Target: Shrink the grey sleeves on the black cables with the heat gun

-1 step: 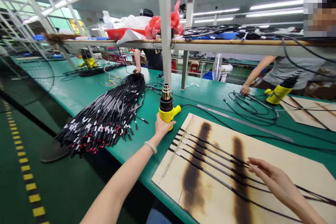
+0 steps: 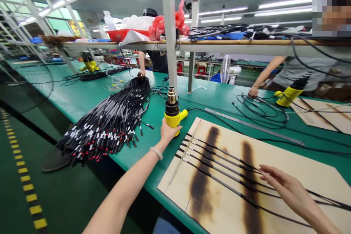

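My left hand (image 2: 169, 131) is wrapped round the yellow body of a heat gun (image 2: 172, 120), which stands upright on the green bench with its metal nozzle pointing up. Several black cables (image 2: 227, 182) with grey sleeve sections lie side by side across a scorched wooden board (image 2: 227, 212). Their left ends cross a thin clear strip (image 2: 182, 157) near the board's left edge. Over the board's right half, my right hand (image 2: 282, 182) has thumb and fingertips pinched on the farthest cable. The cables run on beneath and past this hand.
A big bundle of black cables (image 2: 109, 120) lies left of the heat gun, a co-worker's hand (image 2: 141, 74) at its far end. A metal ruler (image 2: 252, 126) lies behind the board. Another person's hand (image 2: 253, 91) touches coiled cable near a second heat gun (image 2: 289, 96). A shelf post (image 2: 171, 36) rises ahead.
The whole view has shifted very slightly. Both hands, the heat gun and the cables keep their places.
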### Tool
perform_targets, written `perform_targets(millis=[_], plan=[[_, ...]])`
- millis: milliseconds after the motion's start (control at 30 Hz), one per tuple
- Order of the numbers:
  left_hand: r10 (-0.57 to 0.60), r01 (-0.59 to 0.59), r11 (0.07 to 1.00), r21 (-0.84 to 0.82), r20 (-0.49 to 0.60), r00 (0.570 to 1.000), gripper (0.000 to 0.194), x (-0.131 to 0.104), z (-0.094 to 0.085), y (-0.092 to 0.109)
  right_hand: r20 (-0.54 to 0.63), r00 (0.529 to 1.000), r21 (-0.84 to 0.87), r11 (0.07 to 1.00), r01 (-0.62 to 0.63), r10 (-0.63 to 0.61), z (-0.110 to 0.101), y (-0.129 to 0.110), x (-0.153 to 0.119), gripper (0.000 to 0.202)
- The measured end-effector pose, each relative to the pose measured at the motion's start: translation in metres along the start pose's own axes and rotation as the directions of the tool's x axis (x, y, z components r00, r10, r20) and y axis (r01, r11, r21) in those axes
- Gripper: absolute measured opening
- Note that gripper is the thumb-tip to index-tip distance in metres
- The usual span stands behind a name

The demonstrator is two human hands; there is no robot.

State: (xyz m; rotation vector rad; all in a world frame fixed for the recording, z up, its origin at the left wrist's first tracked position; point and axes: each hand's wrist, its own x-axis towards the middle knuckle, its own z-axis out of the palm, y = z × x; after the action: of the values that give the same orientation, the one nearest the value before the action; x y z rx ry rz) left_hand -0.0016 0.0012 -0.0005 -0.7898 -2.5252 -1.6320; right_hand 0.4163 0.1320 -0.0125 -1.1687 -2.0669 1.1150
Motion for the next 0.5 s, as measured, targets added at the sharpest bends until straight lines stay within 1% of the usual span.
perform_targets(millis=[33,133,167,233,300,400,433,500], plan=[[0.005,-0.005,1.0,0.021,0.0,1.0,0.07,0.002,0.0,-0.001,0.008,0.999,0.047,0.998,-0.042,0.041,-0.002,0.005,-0.006,0.053],[0.056,-0.058,0.994,0.093,0.023,0.998,0.065,0.007,-0.003,0.001,-0.05,0.992,0.141,0.985,-0.104,0.112,-0.012,0.015,-0.022,0.054],[0.093,-0.097,0.986,0.137,0.032,0.995,0.064,0.008,-0.005,0.004,-0.073,0.989,0.164,0.98,-0.112,0.125,-0.017,0.015,-0.026,0.055],[0.199,-0.21,0.948,0.239,0.071,0.977,0.062,0.009,-0.01,0.013,-0.118,0.983,0.195,0.974,-0.118,0.143,-0.029,0.009,-0.033,0.055],[0.31,-0.334,0.898,0.287,0.127,0.942,0.057,0.01,-0.015,0.027,-0.171,0.971,0.207,0.969,-0.133,0.17,-0.044,-0.002,-0.038,0.053],[0.442,-0.48,0.84,0.253,0.193,0.876,0.051,0.013,-0.02,0.052,-0.293,0.932,0.188,0.969,-0.163,0.213,-0.069,-0.017,-0.045,0.044],[0.485,-0.524,0.817,0.241,0.206,0.85,0.052,0.016,-0.021,0.062,-0.348,0.915,0.175,0.973,-0.151,0.204,-0.078,-0.02,-0.047,0.041],[0.568,-0.611,0.761,0.219,0.229,0.79,0.053,0.021,-0.021,0.081,-0.444,0.887,0.115,0.989,-0.088,0.131,-0.095,-0.025,-0.048,0.038]])
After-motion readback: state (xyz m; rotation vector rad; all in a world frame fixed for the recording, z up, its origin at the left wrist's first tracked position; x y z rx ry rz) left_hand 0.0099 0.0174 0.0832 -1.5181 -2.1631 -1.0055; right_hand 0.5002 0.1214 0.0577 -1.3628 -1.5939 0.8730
